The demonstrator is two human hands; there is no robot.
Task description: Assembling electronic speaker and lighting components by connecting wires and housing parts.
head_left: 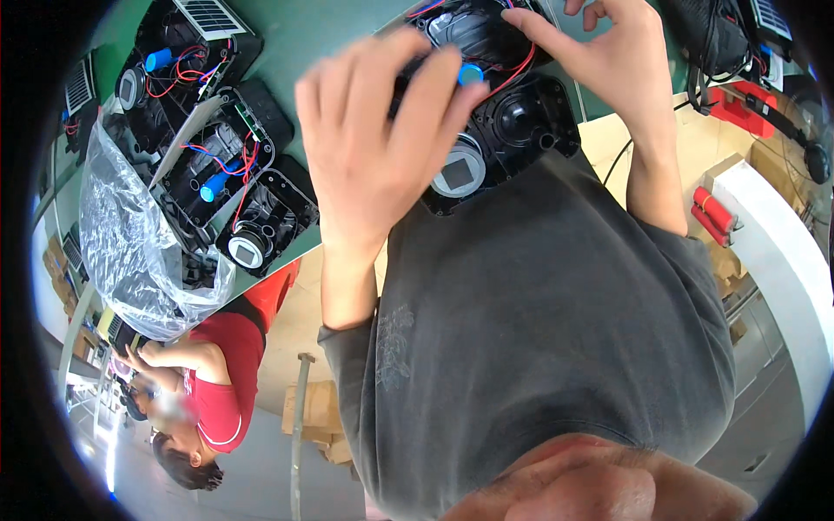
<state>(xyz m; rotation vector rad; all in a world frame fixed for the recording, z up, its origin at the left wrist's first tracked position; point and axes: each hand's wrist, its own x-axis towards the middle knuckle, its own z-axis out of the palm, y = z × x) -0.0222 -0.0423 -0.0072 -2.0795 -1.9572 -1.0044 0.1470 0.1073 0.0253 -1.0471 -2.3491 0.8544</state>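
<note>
An opened black plastic housing (556,113) lies in front of me, its two halves spread apart and joined by red and blue wires (519,71). The near half holds a round silver-rimmed part (458,171) and a round black well. A blue cylinder (470,75) shows between the halves. My left hand (369,139), blurred by motion, hovers over the housing's left side with bent, separated fingers and nothing visible in them. It hides part of both halves. At the far half's right edge, my right hand (621,65) has its thumb stretched beside the wires, apart from the fingers.
Several similar opened housings (248,130) with wires and blue cylinders sit on the green table (300,35) at left, beside a clear plastic bag (130,234). A person in red (228,373) works at lower left. Black cables (708,52) lie at the far right.
</note>
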